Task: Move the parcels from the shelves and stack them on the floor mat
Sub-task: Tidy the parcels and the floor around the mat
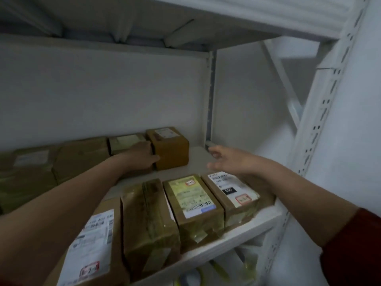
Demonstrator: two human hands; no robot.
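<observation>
A small brown cube parcel point(172, 152) stands at the back of the white shelf point(243, 226). My left hand point(142, 155) lies against its left side, fingers slid into the gap beside a neighbouring parcel point(125, 142), thumb at the front lower corner. My right hand point(228, 161) hovers open to the right of the cube, fingers spread, touching nothing. Along the shelf's front edge lie three taped parcels: a plain one point(150, 221), one with a yellow label point(193, 205) and one with a white label point(233, 195). A larger labelled parcel point(92, 250) lies under my left forearm.
More brown parcels point(41, 168) fill the back left of the shelf. A perforated white upright point(321, 124) and a diagonal brace point(282, 79) stand at the right. Another shelf board point(206, 21) is overhead. Yellow and white items point(216, 271) show on the level below.
</observation>
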